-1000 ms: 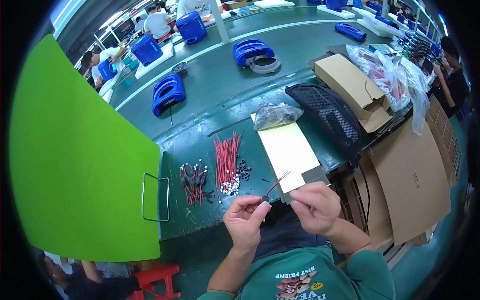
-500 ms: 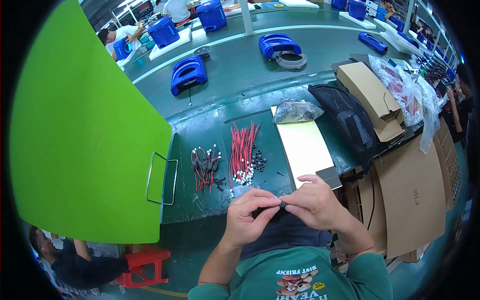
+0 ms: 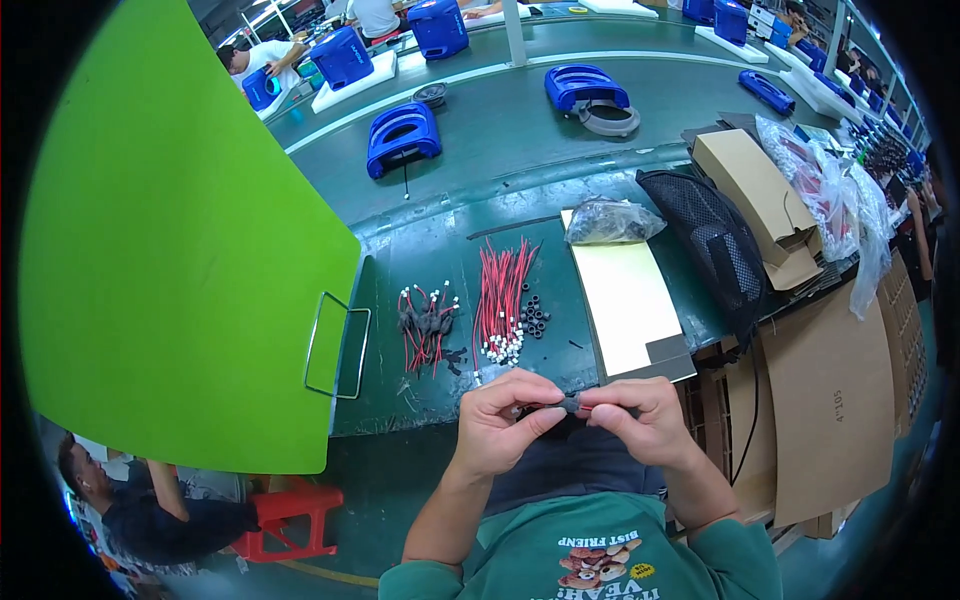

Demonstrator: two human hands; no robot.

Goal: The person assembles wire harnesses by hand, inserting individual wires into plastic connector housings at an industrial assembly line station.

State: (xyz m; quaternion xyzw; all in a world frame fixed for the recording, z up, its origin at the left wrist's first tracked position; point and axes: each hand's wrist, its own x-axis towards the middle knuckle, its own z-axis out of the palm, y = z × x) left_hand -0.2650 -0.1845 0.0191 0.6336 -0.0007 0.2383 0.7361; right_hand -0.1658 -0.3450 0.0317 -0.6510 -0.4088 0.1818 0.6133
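Note:
My left hand (image 3: pixel 503 424) and my right hand (image 3: pixel 646 424) meet just off the bench's near edge. Between their fingertips is a short red wire cable (image 3: pixel 571 404) with a dark, wrapped-looking middle, pinched at both ends. Its finer details are too small to make out. Ahead on the bench lies a bundle of red cables with white connectors (image 3: pixel 503 300). Beside it on the right is a cluster of small black rings (image 3: pixel 535 317). To the left sits a pile of red cables with black wrapped middles (image 3: pixel 427 322), with dark scraps near it.
A green panel (image 3: pixel 190 250) with a wire handle (image 3: pixel 338 345) stands at left. On the right are a pale board (image 3: pixel 625 300), a clear bag (image 3: pixel 612 220), a black mesh bag (image 3: pixel 705 235) and cardboard boxes (image 3: pixel 765 190). Blue housings (image 3: pixel 404 138) lie on the conveyor beyond. A person sits at lower left.
My hands have drawn slightly apart, and my right fingers have shifted outward along the cable, so more of its dark middle and a red part show. The view has shifted a little.

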